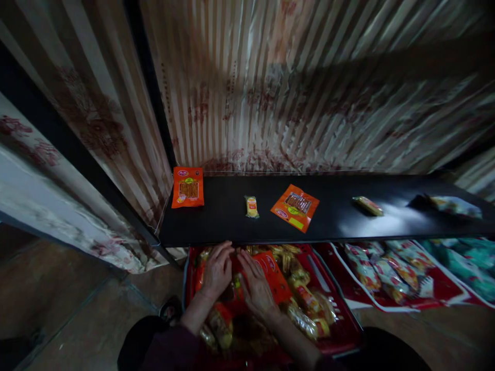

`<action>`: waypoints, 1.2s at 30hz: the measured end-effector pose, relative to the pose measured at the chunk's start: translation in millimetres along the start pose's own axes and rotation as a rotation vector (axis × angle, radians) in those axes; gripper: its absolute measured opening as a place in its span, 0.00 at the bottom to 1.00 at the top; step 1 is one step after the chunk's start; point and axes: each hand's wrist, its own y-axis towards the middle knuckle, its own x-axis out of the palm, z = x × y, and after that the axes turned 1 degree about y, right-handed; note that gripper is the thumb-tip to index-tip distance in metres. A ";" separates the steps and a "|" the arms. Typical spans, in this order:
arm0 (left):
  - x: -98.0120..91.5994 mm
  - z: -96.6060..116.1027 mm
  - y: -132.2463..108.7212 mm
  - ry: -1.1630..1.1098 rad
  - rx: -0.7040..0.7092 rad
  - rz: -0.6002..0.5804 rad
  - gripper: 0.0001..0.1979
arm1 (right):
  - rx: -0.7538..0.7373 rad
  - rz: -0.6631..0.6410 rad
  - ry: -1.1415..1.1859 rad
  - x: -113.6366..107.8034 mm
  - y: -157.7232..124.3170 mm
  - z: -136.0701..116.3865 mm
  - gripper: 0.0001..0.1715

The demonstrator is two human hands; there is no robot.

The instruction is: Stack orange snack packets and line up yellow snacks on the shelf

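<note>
My left hand (pixel 218 269) reaches into a red basket (pixel 315 275), its fingers stretched forward and slightly bent over the packets. Beside it, my right hand (pixel 255 286) lies with fingers extended against an orange snack packet (pixel 270 270). More orange wrapping shows in the narrow gap between the hands, but the palms hide what lies beneath them. Several clear-wrapped yellow-brown snacks (pixel 303 319) fill the basket around my wrists. Neither hand visibly grips anything.
Above the basket runs a black shelf (pixel 224 226) bearing an upright orange packet (pixel 187 188), a small yellow packet (pixel 251 206), a tilted orange packet (pixel 296 207), a wrapped snack (pixel 367 205) and a pale packet (pixel 456 206). Another red basket (pixel 441 299) stands right. A dark post (pixel 152 87) rises left.
</note>
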 end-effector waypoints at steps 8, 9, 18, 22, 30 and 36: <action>38.1 28.6 -86.6 0.331 -0.341 -0.255 0.27 | 0.216 -0.223 -0.142 2.9 -58.1 13.2 0.30; 39.4 28.9 -93.7 0.345 -0.389 -0.291 0.28 | 0.220 -0.244 -0.154 1.6 -60.9 10.7 0.30; 39.0 27.2 -107.2 0.373 -0.570 -0.327 0.33 | 0.268 -0.323 -0.119 -9.3 -59.6 -0.2 0.28; 39.2 28.9 -101.0 0.378 -0.654 -0.346 0.36 | 0.269 -0.354 -0.105 -13.5 -56.5 -4.2 0.28; 36.3 50.6 -98.9 0.455 -0.577 -0.414 0.31 | 0.342 -0.152 0.023 -9.4 -61.9 -2.5 0.27; 38.5 66.3 -92.8 0.489 -0.571 -0.475 0.27 | 0.558 0.126 0.596 -13.3 -45.7 18.2 0.23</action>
